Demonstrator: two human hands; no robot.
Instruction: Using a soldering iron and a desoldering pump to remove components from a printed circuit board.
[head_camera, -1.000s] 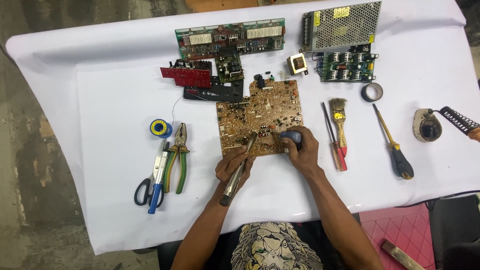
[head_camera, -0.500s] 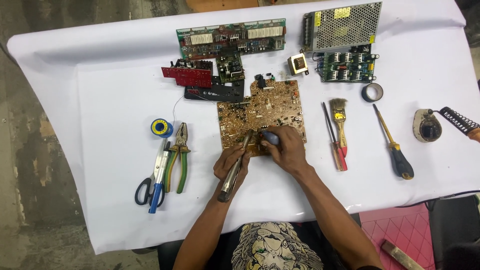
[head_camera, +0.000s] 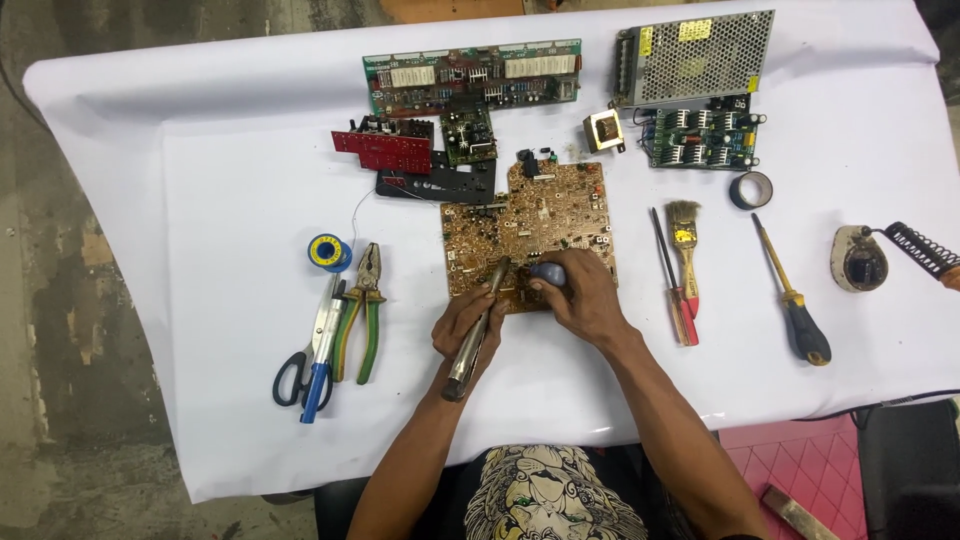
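A brown circuit board (head_camera: 540, 215) lies in the middle of the white-covered table (head_camera: 220, 190). My left hand (head_camera: 462, 322) grips a long metal tool (head_camera: 472, 338) whose tip rests on the board's near edge. My right hand (head_camera: 585, 297) holds a small blue-grey handled tool (head_camera: 548, 271) pressed against the board beside that tip. Both hands sit at the board's front edge, close together.
Left of the board lie pliers (head_camera: 362, 310), scissors (head_camera: 305, 360) and a solder spool (head_camera: 327, 251). To the right are screwdrivers (head_camera: 672, 280), a brush (head_camera: 685, 240), a tape roll (head_camera: 751, 190) and a soldering iron stand (head_camera: 860, 258). More circuit boards (head_camera: 470, 78) and a metal power supply (head_camera: 695, 45) line the far side.
My right hand has slid left along the board's near edge with its tool, ending beside the left hand's tool tip. The left hand has barely moved.
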